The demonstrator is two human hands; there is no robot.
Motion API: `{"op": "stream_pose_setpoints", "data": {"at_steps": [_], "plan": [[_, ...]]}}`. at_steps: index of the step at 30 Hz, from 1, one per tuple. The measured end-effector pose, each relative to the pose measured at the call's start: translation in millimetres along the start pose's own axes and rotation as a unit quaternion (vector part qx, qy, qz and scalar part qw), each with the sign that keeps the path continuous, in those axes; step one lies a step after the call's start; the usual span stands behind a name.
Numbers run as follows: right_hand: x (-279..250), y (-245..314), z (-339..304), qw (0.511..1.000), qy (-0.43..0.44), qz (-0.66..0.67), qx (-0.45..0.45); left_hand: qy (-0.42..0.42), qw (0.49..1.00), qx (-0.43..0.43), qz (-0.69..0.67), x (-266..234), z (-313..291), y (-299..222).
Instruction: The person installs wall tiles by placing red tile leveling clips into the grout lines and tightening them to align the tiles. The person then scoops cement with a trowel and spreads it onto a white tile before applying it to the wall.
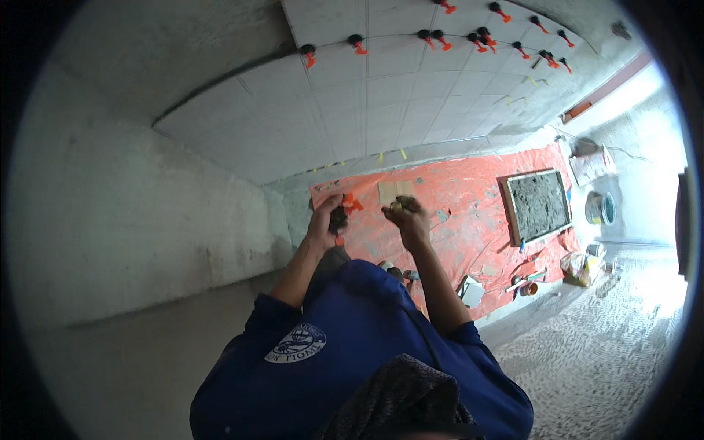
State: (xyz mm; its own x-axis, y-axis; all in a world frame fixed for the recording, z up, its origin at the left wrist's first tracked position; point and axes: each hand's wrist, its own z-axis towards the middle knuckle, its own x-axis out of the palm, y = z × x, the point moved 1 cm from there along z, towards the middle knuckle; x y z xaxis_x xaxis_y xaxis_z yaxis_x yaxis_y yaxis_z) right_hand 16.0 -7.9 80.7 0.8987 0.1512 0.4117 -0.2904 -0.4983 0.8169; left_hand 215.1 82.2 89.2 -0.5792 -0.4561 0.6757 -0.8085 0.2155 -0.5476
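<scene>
My left hand is closed around black-and-orange tile levelers; orange handles stick out past the fingers. To its right, my right hand is closed, with a small yellowish thing at its fingertips, too small to make out. Both hands are held in front of my body, over the orange sheet. Ahead of them rises a wall of large pale tiles. Along its upper joints sit several more black-and-orange tile levelers, and thin yellow strips stick out near its bottom.
A framed tray of wet grey mortar lies on the sheet at the right. Beyond it stand a bucket and bags. Tools and a white tile piece lie nearer. A bare wall closes off the left.
</scene>
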Motion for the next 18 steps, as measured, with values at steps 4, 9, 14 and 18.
{"op": "stream_pose_setpoints", "data": {"at_steps": [4,9,14,18], "plan": [[42,30,-3,0.993,0.114,-0.018,-0.027,-0.022,0.994,0.102,-0.027,6,-16,-14],[89,20,-17,0.984,0.176,0.025,0.026,0.008,0.993,0.115,-0.042,-7,-48,-36],[122,-35,-14,0.969,0.228,-0.056,0.072,-0.054,0.987,0.131,-0.071,-65,-73,-31],[140,-91,-23,0.629,0.323,-0.614,-0.351,-0.112,0.979,0.160,-0.053,-116,-91,5]]}}
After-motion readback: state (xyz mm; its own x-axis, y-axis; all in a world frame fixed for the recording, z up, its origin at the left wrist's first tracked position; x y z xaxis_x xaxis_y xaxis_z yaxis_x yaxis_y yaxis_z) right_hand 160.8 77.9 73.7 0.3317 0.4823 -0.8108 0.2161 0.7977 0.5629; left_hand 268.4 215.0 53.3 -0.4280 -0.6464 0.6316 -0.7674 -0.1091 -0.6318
